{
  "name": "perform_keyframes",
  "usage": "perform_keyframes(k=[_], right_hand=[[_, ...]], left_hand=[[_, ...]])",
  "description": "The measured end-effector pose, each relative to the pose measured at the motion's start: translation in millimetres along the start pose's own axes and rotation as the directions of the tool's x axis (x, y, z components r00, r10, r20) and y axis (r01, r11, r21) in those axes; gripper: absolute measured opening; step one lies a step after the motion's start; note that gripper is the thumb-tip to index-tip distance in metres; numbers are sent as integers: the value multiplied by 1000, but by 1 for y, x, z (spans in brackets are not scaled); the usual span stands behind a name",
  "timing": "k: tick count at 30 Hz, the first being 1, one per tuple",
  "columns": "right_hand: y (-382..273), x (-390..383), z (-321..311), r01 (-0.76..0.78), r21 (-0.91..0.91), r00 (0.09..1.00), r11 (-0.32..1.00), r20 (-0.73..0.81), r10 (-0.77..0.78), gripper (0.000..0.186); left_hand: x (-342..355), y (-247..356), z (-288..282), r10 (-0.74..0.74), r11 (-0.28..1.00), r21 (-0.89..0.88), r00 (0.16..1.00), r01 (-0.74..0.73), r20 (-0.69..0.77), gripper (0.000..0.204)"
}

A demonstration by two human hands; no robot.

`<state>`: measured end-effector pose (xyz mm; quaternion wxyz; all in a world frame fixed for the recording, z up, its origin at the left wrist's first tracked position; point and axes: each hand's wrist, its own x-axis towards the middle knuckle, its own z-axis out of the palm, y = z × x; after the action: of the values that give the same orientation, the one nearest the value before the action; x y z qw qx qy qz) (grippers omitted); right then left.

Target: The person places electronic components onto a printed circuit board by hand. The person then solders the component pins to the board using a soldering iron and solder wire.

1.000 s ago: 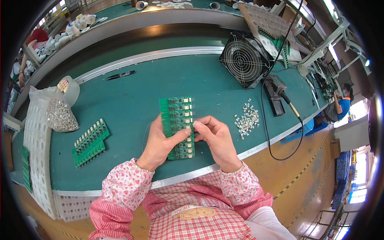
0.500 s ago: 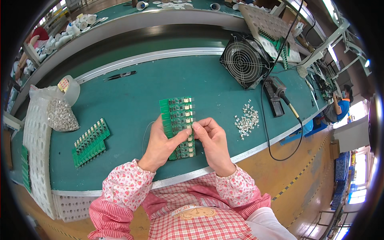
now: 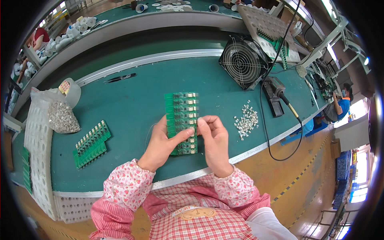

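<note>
A green circuit board panel point(image 3: 181, 114), with a column of white connectors along its right side, is held upright lengthwise above the bench. My left hand point(image 3: 162, 142) grips it from the left, thumb lying across its front. At the panel's right edge my right hand point(image 3: 214, 140) is closed, thumb and forefinger pinched by the connectors; whatever sits between those fingertips is too small to make out. To the right lies a loose pile of small white connectors point(image 3: 246, 121). Another green board panel point(image 3: 91, 146) with connectors rests on the bench at the left.
A black fan point(image 3: 243, 60) and a soldering iron point(image 3: 289, 105) in its stand are at the right, the cord looping over the bench edge. Tweezers point(image 3: 121, 78) lie at the back. A bag of connectors point(image 3: 62, 116), a tape roll point(image 3: 73, 93) and a white foam tray point(image 3: 39, 140) stand left.
The board panel has shifted slightly right and up and stands straighter. My left hand keeps its grip, while my right hand stays pinched beside the panel's edge.
</note>
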<state>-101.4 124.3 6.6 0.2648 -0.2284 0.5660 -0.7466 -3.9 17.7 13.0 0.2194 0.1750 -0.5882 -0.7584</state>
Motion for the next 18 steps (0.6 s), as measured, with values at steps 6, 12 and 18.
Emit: perform_keyframes(k=[6, 12, 18], right_hand=[[-21, 29, -72, 336, -878, 882, 341, 166, -441, 21], [-20, 35, -104, 215, -975, 890, 52, 174, -423, 18], [-15, 40, -104, 278, -960, 861, 29, 236, -451, 13]], left_hand=[[0, 11, -9, -199, 933, -285, 975, 219, 97, 46], [-1, 10, -10, -215, 941, -227, 961, 252, 176, 47], [0, 9, -12, -225, 940, -219, 958, 261, 176, 48]])
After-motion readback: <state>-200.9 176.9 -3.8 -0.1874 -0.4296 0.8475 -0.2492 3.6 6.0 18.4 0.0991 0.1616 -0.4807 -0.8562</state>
